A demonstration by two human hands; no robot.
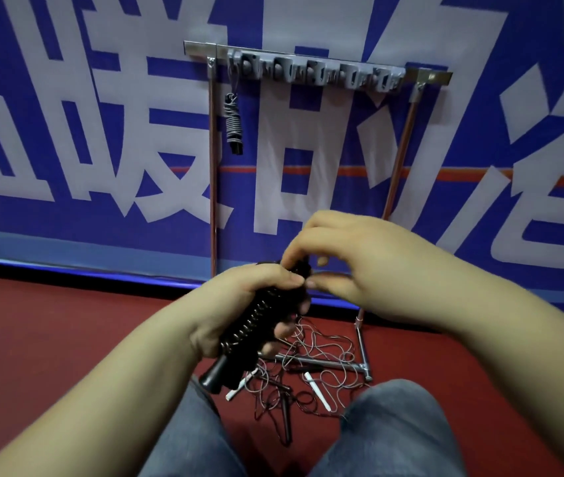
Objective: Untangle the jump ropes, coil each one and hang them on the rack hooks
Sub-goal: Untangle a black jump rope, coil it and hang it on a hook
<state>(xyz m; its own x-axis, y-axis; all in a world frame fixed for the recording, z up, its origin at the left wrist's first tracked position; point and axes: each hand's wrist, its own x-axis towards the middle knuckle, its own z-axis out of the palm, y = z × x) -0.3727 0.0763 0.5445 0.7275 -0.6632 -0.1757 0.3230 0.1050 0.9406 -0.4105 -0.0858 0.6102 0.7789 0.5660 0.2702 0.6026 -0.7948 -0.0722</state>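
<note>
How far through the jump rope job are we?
Done: one coiled rope hangs on the rack. In hand: the left hand grips a black rope bundle while the right hand works its top end. Left: the tangled ropes on the floor.

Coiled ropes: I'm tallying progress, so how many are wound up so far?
2. One coiled rope hangs from the rack's leftmost hook; another coiled rope is in the left hand. The tangle on the floor isn't coiled.

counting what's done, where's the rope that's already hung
The coiled jump rope hangs from the leftmost hook of the rack, upper centre-left, beside its left upright.
</note>
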